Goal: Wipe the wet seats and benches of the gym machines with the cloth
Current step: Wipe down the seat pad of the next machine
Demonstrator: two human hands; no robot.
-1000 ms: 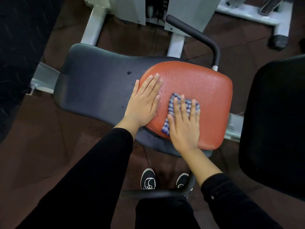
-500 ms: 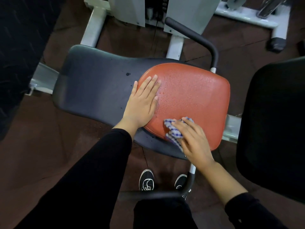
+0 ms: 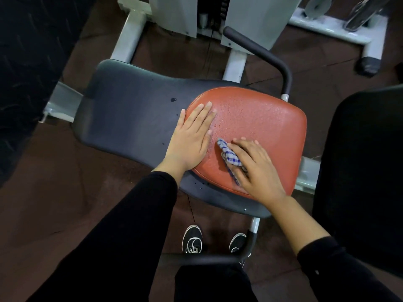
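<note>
Right fingers: you are spreading them (image 3: 245,141) slightly apart and pressing them down over the cloth (image 3: 230,156), with the thumb side bunching it; half a second back they were curling round it at the seat's near edge.
Right hand: your right hand (image 3: 256,168) is sliding up from that lower edge onto the seat's lower middle, so you are beginning a fresh stroke rather than ending one.
Cloth: the blue-checked cloth is lying crumpled into a narrow wad, only its left end showing past your fingers; a second ago it was lying flatter under your palm, so it is now covering less surface per pass.
Left fingers: you are keeping them (image 3: 202,116) straight and close together, flat on the seat's left edge, gripping nothing.
Left hand: your left hand (image 3: 189,138) is staying put just left of centre frame, bracing you while the other hand works.
Seat: the red seat (image 3: 261,125), right of centre frame, is still beading with droplets across its upper half; I judge most of it is still waiting to be wiped.
Black pad: the black pad (image 3: 130,114) reaching toward the left of the frame is carrying a few scattered drops and looks untouched.
Next: you are likely needing to open the cloth out and push toward the upper right.
</note>
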